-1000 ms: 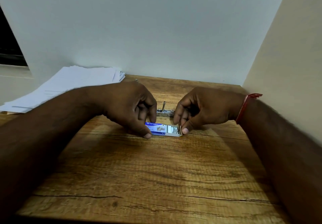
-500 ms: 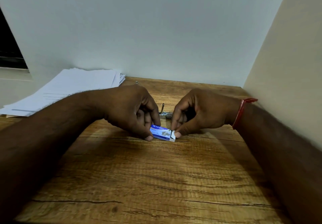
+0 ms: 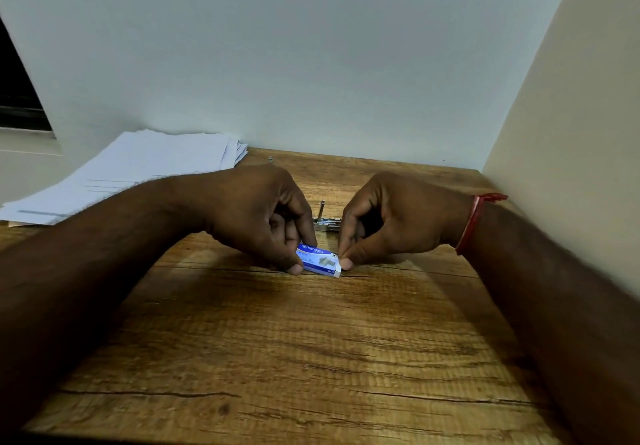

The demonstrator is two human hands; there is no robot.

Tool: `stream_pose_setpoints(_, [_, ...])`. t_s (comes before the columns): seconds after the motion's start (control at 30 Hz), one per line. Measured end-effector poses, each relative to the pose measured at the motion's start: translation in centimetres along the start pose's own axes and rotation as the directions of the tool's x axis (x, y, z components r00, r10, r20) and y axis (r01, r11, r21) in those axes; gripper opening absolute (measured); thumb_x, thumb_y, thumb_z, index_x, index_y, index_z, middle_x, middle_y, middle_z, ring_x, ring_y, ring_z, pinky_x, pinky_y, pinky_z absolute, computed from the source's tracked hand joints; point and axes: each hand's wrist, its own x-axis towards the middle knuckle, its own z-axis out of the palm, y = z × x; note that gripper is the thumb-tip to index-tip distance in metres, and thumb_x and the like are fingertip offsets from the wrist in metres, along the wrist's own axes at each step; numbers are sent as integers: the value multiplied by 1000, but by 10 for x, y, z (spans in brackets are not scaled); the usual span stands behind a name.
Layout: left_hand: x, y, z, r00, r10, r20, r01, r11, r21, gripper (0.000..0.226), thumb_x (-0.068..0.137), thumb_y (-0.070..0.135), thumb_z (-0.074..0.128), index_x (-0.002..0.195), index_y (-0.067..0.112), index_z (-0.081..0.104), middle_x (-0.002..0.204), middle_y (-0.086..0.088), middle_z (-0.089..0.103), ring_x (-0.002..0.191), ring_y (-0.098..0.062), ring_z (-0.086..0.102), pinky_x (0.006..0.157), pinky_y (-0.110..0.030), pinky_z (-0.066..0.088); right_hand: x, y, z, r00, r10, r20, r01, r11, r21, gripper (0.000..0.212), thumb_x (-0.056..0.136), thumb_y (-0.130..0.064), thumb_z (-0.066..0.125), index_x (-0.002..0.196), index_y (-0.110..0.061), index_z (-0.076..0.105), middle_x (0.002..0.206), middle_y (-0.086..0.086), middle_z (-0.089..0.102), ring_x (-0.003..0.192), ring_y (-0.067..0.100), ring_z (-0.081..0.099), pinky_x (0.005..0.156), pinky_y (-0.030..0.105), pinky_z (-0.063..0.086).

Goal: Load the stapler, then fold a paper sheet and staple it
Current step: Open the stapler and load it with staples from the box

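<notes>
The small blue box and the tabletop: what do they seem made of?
The staple box: apparently thin printed cardboard, blue and white, with a folded end flap. The table: wood or wood-look laminate, matte; brown grain lines and dark cracks show, but which is unclear.

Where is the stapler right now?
In the head view, the stapler lies on the wooden table at centre, in the gap between the left hand and right hand, just behind the blue staple box they pinch.

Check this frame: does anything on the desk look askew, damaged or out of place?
Nothing damaged or spilled. The paper stack at back left is fanned unevenly, and a small metal bit lies loose near the back edge, too small to identify.
</notes>
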Motion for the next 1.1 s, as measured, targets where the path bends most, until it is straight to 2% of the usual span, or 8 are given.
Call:
stream_pose_setpoints(0.23, [1,0,1,1000,7,11,-7,1000,8,34,82,20,100,112,20,86,88,1,86,70,-14,80,65,-16,55,5,0,4,999,8,-53,-8,1000,-4,20,81,-24,98,96,-18,85,85,-3,83,78,14,78,74,28,59])
stream_pose_setpoints(0.37, [1,0,2,1000,-5,4,4,1000,11,33,80,22,101,109,21,86,87,0,86,70,-15,81,65,-18,56,5,-1,6,996,21,-84,-24,999,-32,27,79,-24,99,100,-20,84,88,-2,84,82,19,81,83,48,67])
stream_pose_setpoints(0.4, [2,0,3,1000,-4,3,4,1000,15,32,80,23,101,108,21,87,87,1,86,70,-15,81,65,-17,56,5,-1,6,995,18,-94,-22,999,-40,27,79,-24,99,101,-20,84,88,-2,84,81,19,81,83,49,67])
stream_pose_setpoints(0.53, [2,0,4,999,25,-27,-24,998,51,32,77,32,103,105,23,88,83,5,84,65,-9,75,63,-17,54,4,-1,7,990,0,-140,-9,998,-66,25,80,-24,99,100,-21,84,84,-4,84,74,14,79,69,35,63])
stream_pose_setpoints(0.67, [1,0,3,999,28,-33,-25,997,70,30,77,38,102,100,25,88,78,7,83,62,-6,73,61,-20,54,4,-2,5,987,-7,-158,-9,995,-99,28,79,-27,99,102,-21,86,87,-6,84,78,14,80,77,44,66])
stream_pose_setpoints(0.83, [3,0,3,999,22,-36,-20,998,59,28,78,38,101,98,23,87,77,5,83,62,-8,74,61,-19,54,2,-1,1,992,39,-123,-48,997,-69,31,77,-22,100,104,-19,85,90,-4,85,83,15,82,84,48,68])
stream_pose_setpoints(1.1, [4,-4,3,999,15,-32,-13,998,56,28,78,36,101,99,22,87,79,4,83,61,-6,72,60,-17,52,6,-2,8,994,9,-106,-18,996,-84,31,76,-22,101,103,-19,85,89,-5,84,82,13,81,85,47,68])
